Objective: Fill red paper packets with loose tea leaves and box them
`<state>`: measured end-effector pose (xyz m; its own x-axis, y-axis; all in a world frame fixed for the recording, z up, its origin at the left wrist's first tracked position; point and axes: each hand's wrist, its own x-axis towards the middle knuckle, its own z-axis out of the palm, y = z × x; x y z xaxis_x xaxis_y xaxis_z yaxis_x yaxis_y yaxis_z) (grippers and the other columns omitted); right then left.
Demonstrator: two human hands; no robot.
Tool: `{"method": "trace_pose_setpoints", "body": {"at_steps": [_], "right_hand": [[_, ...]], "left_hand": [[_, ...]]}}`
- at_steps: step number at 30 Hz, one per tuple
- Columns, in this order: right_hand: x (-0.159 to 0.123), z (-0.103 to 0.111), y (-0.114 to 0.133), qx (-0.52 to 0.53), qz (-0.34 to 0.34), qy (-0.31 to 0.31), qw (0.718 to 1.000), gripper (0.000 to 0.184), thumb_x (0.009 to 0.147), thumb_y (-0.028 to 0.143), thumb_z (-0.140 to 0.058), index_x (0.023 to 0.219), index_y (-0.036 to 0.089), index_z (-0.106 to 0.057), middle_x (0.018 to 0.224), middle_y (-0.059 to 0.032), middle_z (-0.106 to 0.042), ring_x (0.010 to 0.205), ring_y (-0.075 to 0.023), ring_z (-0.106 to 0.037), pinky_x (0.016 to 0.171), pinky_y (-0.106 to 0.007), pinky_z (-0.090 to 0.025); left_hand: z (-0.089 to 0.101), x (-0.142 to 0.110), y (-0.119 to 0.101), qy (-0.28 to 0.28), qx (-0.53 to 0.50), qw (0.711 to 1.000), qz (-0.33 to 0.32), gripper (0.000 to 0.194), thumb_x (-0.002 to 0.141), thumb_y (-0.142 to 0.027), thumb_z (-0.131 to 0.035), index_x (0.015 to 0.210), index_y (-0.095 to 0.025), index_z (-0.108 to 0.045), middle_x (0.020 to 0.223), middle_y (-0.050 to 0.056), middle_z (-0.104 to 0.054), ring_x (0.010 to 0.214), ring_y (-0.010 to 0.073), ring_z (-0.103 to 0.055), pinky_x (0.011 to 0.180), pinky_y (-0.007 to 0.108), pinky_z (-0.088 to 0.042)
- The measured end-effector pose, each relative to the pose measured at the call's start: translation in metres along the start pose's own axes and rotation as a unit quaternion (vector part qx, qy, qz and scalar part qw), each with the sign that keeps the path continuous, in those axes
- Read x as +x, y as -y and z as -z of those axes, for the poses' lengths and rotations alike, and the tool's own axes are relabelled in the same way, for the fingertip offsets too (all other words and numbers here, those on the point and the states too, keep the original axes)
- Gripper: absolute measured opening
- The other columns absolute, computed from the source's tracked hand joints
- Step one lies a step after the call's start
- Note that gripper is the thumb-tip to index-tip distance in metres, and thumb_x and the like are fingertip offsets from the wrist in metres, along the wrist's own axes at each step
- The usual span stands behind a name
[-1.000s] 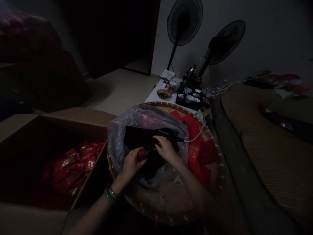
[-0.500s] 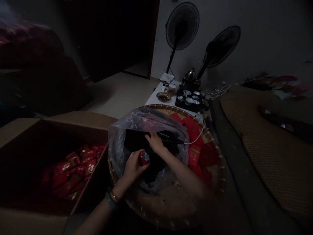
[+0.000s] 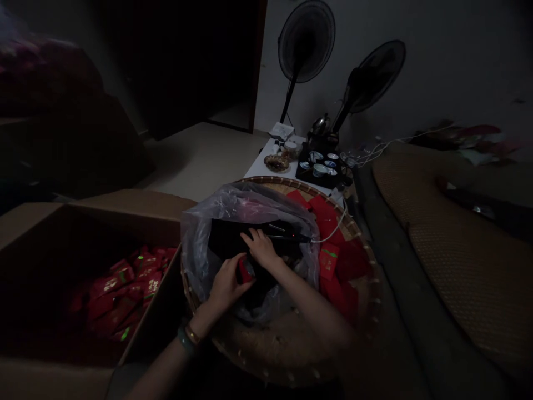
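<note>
My left hand [image 3: 224,284], with bracelets at the wrist, pinches a small red packet [image 3: 245,271] whose silvery inner side shows at its upper end. Just beyond it, my right hand [image 3: 261,248] lies over a black device [image 3: 287,239], fingers stretched out and thumb apart. A tiny red light glows on the device, and a white cord [image 3: 333,236] leaves its right end. Around both hands spreads a clear plastic bag [image 3: 195,236] with a dark, hard-to-make-out inside. The bag sits in a round woven bamboo tray [image 3: 266,355]. Flat red packets [image 3: 328,260] lie along the tray's right side.
An open cardboard box [image 3: 145,203] at left holds many red packets [image 3: 125,289]. Beyond the tray, a low white table [image 3: 259,165] carries a black tea tray with cups. Two standing fans [image 3: 307,41] are by the wall. A woven mat [image 3: 453,233] covers a seat at right.
The red packet in my left hand has tilted, so less of its silvery inside shows. My right hand has shifted slightly. A small red light now shows on the black device.
</note>
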<state>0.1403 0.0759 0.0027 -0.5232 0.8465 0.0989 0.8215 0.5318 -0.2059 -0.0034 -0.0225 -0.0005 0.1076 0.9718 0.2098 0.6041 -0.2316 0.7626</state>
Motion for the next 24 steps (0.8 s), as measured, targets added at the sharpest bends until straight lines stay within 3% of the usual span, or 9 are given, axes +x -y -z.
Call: {"method": "trace_pose_setpoints", "body": {"at_steps": [3,7,10,12,15,18,21,24], "right_hand": [[0.006,0.000,0.005,-0.011,-0.012,0.008,1.000,0.043,0.081,0.006,-0.047,0.120,0.026,-0.051,0.118,-0.0117,-0.052,0.107,-0.0240,-0.047,0.080,-0.036,-0.047],[0.005,0.005,0.005,0.116,-0.024,-0.043,0.992,0.032,0.078,0.010,-0.052,0.108,0.023,-0.057,0.108,-0.0070,-0.055,0.100,-0.0192,-0.052,0.084,-0.032,-0.047],[-0.006,0.004,0.001,0.249,-0.071,-0.096,0.961,0.042,0.073,0.013,-0.057,0.114,0.022,-0.054,0.102,-0.0045,-0.057,0.092,-0.0168,-0.056,0.084,-0.032,-0.047],[-0.016,-0.001,-0.003,0.324,-0.117,-0.109,0.932,0.046,0.068,0.014,-0.060,0.113,0.022,-0.055,0.096,-0.0031,-0.058,0.085,-0.0164,-0.056,0.080,-0.032,-0.048],[-0.033,-0.010,-0.007,0.469,-0.188,-0.081,0.859,0.037,0.064,0.017,-0.060,0.100,0.021,-0.058,0.088,-0.0006,-0.056,0.072,-0.0135,-0.055,0.063,-0.028,-0.051],[-0.048,-0.012,-0.009,0.613,-0.238,-0.038,0.753,0.032,0.060,0.020,-0.061,0.092,0.021,-0.055,0.084,0.0011,-0.056,0.066,-0.0116,-0.053,0.047,-0.021,-0.048],[-0.060,-0.006,-0.009,0.704,-0.272,-0.026,0.655,0.030,0.060,0.020,-0.062,0.089,0.021,-0.052,0.085,0.0016,-0.057,0.070,-0.0119,-0.055,0.047,-0.019,-0.048],[-0.066,0.004,-0.010,0.770,-0.294,-0.006,0.566,0.038,0.060,0.017,-0.059,0.097,0.022,-0.051,0.087,0.0014,-0.060,0.072,-0.0129,-0.059,0.053,-0.023,-0.050]], "left_hand": [[-0.001,-0.001,0.002,0.003,0.002,1.000,-0.006,0.060,0.068,-0.029,-0.071,0.122,-0.021,-0.046,0.109,0.009,-0.059,0.099,0.0245,-0.058,0.085,0.041,-0.048],[-0.001,-0.003,0.003,0.007,0.004,1.000,0.000,0.072,0.069,-0.030,-0.070,0.131,-0.022,-0.034,0.120,0.011,-0.055,0.108,0.0248,-0.056,0.091,0.041,-0.046],[0.002,-0.004,0.000,0.012,0.009,1.000,-0.005,0.080,0.071,-0.030,-0.069,0.137,-0.025,-0.024,0.128,0.010,-0.050,0.113,0.0238,-0.054,0.093,0.039,-0.045],[0.003,-0.005,-0.003,0.020,0.014,1.000,-0.019,0.076,0.073,-0.029,-0.068,0.136,-0.028,-0.025,0.128,0.009,-0.049,0.113,0.0228,-0.054,0.092,0.038,-0.046],[0.005,-0.006,-0.006,0.034,0.027,0.998,-0.038,0.067,0.074,-0.027,-0.067,0.132,-0.030,-0.033,0.124,0.007,-0.051,0.109,0.0219,-0.056,0.089,0.037,-0.049],[0.008,-0.006,-0.008,0.046,0.036,0.997,-0.042,0.061,0.073,-0.029,-0.068,0.128,-0.029,-0.040,0.120,0.006,-0.054,0.105,0.0221,-0.059,0.086,0.037,-0.050],[0.013,-0.005,-0.012,0.052,0.016,0.997,-0.056,0.053,0.077,-0.033,-0.064,0.126,-0.028,-0.045,0.120,0.007,-0.057,0.108,0.0218,-0.057,0.090,0.037,-0.049],[0.019,-0.005,-0.015,0.043,-0.004,0.998,-0.051,0.034,0.089,-0.030,-0.045,0.121,-0.025,-0.052,0.120,0.006,-0.059,0.112,0.0194,-0.055,0.095,0.036,-0.045]]}}
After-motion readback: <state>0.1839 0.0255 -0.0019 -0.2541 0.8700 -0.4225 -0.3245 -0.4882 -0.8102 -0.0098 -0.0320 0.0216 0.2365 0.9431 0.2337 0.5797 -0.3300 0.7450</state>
